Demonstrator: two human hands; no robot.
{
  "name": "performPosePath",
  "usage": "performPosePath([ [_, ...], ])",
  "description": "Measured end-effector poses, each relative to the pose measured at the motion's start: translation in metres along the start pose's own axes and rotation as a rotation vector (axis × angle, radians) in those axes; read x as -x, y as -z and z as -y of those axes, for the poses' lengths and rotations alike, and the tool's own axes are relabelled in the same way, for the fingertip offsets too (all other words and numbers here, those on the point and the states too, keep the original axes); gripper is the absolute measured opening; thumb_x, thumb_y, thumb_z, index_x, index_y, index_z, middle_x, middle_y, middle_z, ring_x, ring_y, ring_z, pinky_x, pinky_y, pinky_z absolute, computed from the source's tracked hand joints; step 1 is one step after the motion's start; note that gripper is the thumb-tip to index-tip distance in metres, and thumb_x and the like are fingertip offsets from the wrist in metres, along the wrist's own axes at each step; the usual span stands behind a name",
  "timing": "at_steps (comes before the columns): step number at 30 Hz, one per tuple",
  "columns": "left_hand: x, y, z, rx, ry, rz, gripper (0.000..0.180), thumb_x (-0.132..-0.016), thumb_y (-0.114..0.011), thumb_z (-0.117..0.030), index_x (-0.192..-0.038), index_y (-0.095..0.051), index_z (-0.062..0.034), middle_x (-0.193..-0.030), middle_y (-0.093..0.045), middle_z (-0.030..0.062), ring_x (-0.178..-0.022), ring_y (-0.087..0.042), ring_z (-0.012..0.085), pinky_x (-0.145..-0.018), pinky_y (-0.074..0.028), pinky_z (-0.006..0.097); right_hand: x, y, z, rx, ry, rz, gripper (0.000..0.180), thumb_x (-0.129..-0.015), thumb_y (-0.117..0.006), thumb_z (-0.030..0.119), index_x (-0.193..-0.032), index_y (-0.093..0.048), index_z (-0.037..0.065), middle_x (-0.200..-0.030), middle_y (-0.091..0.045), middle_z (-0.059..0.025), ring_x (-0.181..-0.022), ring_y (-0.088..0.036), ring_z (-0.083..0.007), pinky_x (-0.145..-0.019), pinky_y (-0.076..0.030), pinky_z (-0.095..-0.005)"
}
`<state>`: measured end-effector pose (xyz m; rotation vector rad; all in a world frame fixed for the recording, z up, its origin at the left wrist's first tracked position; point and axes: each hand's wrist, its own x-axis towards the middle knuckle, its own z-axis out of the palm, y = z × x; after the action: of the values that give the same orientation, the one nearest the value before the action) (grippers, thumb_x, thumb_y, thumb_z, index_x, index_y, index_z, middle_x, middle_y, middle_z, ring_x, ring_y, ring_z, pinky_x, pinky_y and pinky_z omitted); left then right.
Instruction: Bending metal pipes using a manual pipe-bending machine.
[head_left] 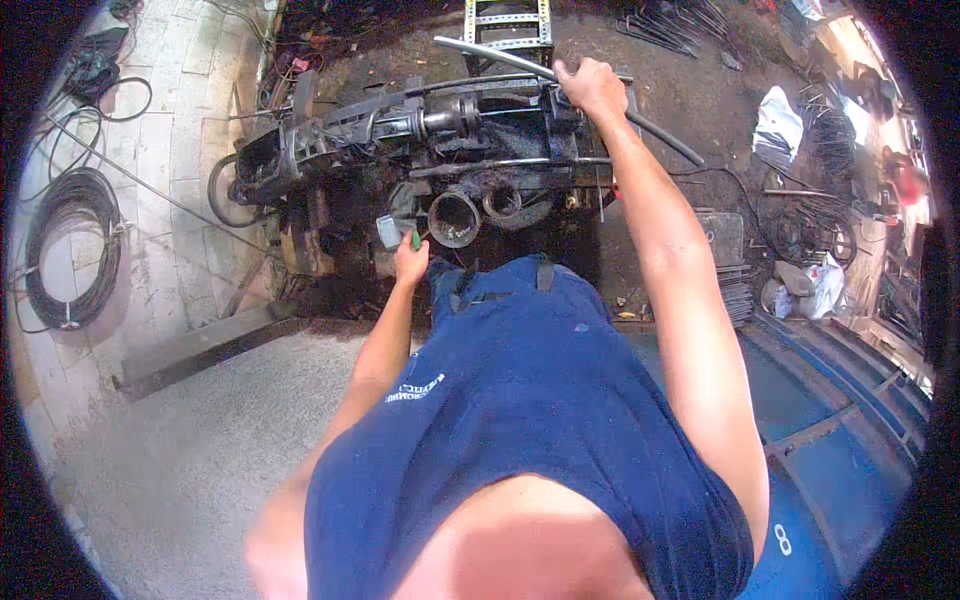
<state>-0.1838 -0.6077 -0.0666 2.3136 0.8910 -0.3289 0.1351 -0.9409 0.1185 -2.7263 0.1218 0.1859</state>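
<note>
My right hand (596, 90) is stretched far forward, its fingers wrapped round a long grey metal rod (495, 53). The rod slants across the far right part of a dark, greasy machine (450, 118) with a cylindrical shaft, and sticks out on both sides of my fist. Close to my body, my left hand (411, 260) is closed on a small green piece (416, 240), whose kind I cannot make out. A pale rectangular block (387, 232) is beside those fingers; whether it joins the green piece is unclear. Two round metal cups (455, 220) stand just right of this hand.
Beyond the machine rises a yellow-edged metal frame (508, 44). A coil of dark wire (72, 250) lies on the pale floor at the left. Thin rods (680, 25), a white sack (778, 125) and more coiled wire (815, 225) are at the right. Blue metal panels (800, 400) flank me.
</note>
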Motion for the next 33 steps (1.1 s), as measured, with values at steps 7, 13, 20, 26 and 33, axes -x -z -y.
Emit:
performPosePath([
  [7, -0.002, -0.003, 0.005, -0.014, 0.019, 0.022, 0.063, -0.080, -0.063, -0.038, -0.134, -0.050, -0.0076, -0.124, -0.058, 0.0232, -0.116, -0.055, 0.0379, -0.099, -0.043, 0.041, 0.001, 0.001, 0.003, 0.009, 0.020, 0.043, 0.066, -0.084, -0.051, 0.060, -0.104, -0.067, 0.000, -0.105, -0.066, -0.0252, -0.099, -0.064, -0.0395, -0.086, -0.050, -0.0477],
  [13, -0.001, 0.000, 0.000, -0.006, 0.024, 0.024, 0.062, -0.081, -0.063, -0.039, -0.134, -0.051, -0.0095, -0.123, -0.058, 0.0234, -0.116, -0.055, 0.0388, -0.099, -0.043, 0.042, -0.001, -0.005, -0.002, -0.021, 0.033, -0.020, 0.064, -0.083, -0.051, 0.060, -0.100, -0.068, 0.001, -0.102, -0.066, -0.0249, -0.098, -0.064, -0.0391, -0.085, -0.051, -0.0481],
  [20, 0.005, 0.003, -0.011, -0.039, 0.024, 0.015, 0.060, -0.080, -0.061, -0.037, -0.134, -0.052, -0.0113, -0.121, -0.060, 0.0235, -0.115, -0.055, 0.0393, -0.099, -0.043, 0.042, -0.002, -0.003, -0.002, 0.038, 0.009, 0.000, 0.064, -0.083, -0.050, 0.061, -0.100, -0.070, 0.003, -0.101, -0.068, -0.0223, -0.096, -0.066, -0.0371, -0.083, -0.053, -0.0459],
  [26, 0.001, 0.002, -0.001, 0.023, 0.022, 0.006, 0.061, -0.080, -0.064, -0.034, -0.132, -0.052, -0.0044, -0.123, -0.059, 0.0235, -0.116, -0.056, 0.0377, -0.099, -0.043, 0.040, 0.000, -0.001, 0.003, 0.006, 0.002, 0.024, 0.063, -0.083, -0.051, 0.059, -0.101, -0.069, 0.001, -0.101, -0.067, -0.0245, -0.096, -0.065, -0.0389, -0.083, -0.052, -0.0478],
  [33, 0.004, 0.004, -0.010, 0.014, 0.035, 0.009, 0.061, -0.080, -0.065, -0.034, -0.131, -0.052, -0.0030, -0.122, -0.060, 0.0234, -0.115, -0.057, 0.0356, -0.099, -0.044, 0.039, -0.001, -0.003, 0.002, 0.002, 0.006, 0.019, 0.062, -0.083, -0.051, 0.059, -0.102, -0.069, 0.002, -0.103, -0.067, -0.0236, -0.097, -0.065, -0.0387, -0.084, -0.052, -0.0475],
])
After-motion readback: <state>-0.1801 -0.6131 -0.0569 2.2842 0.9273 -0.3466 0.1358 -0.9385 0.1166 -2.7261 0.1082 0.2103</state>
